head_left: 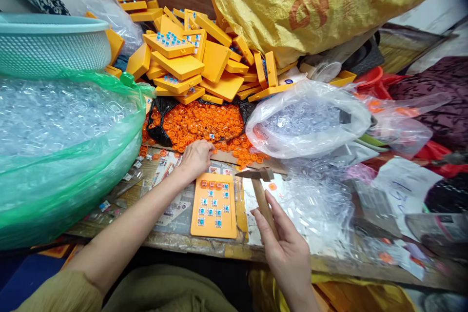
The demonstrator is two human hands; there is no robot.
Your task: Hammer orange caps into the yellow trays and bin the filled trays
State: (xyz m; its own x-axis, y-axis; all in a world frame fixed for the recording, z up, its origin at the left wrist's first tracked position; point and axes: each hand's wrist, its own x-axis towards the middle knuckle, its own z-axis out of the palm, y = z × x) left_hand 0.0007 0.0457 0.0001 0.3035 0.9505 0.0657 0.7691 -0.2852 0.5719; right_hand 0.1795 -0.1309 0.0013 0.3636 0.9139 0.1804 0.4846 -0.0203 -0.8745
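Wooden table [175, 243] runs across the view. Green bag [73, 165] of clear plastic bits is at far L; yellow sack [329, 7] is at back R. Btwn them, yellow boxes [183, 66] lie in a messy pile, w/ blue basket [54, 41] to its L. White bag [307, 144], also w/ clear bits, sits R of the heap of orange caps [201, 124] at mid-table. R hand [287, 248] has fingers wrapped round the wood handle of the hammer [263, 200], head up, near the board's top R corner. L hand [196, 158] is at the heap's front edge, fingers bent; can't tell if they grip a cap. Yellow board [213, 204] lies flat btwn both hands, w/ small blue-centred pcs [210, 211] and 3 orange caps in its top row.
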